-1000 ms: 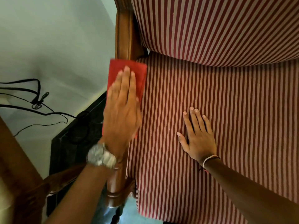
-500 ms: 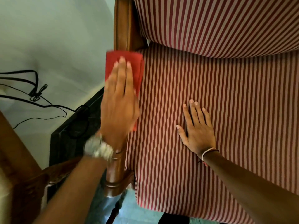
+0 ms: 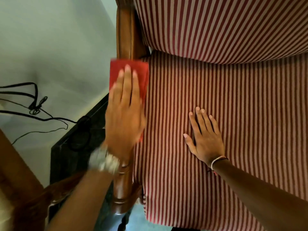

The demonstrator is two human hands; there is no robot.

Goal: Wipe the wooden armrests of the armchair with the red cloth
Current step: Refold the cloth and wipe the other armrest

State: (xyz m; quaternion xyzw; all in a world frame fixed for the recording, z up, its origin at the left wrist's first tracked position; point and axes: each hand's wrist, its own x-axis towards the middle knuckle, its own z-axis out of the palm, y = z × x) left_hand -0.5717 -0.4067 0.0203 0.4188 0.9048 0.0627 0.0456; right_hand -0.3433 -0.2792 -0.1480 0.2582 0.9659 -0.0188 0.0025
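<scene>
My left hand [image 3: 125,110] lies flat on the red cloth [image 3: 129,70], pressing it onto the armchair's left wooden armrest [image 3: 125,34]. The cloth covers the middle of the armrest; bare wood shows beyond it toward the backrest and below my wrist at the turned front post [image 3: 120,189]. A watch sits on that wrist, blurred. My right hand [image 3: 205,137] rests palm down with fingers spread on the red-and-pink striped seat cushion [image 3: 233,114]. The other armrest is out of view.
The striped backrest [image 3: 216,24] fills the top right. Left of the chair are a pale wall [image 3: 50,39], black cables [image 3: 33,105] and a dark surface [image 3: 73,147]. Another brown wooden piece [image 3: 20,180] stands at the lower left.
My left hand with the cloth has slid a little along the armrest toward the backrest, and is motion-blurred now. My right hand stays flat on the seat.
</scene>
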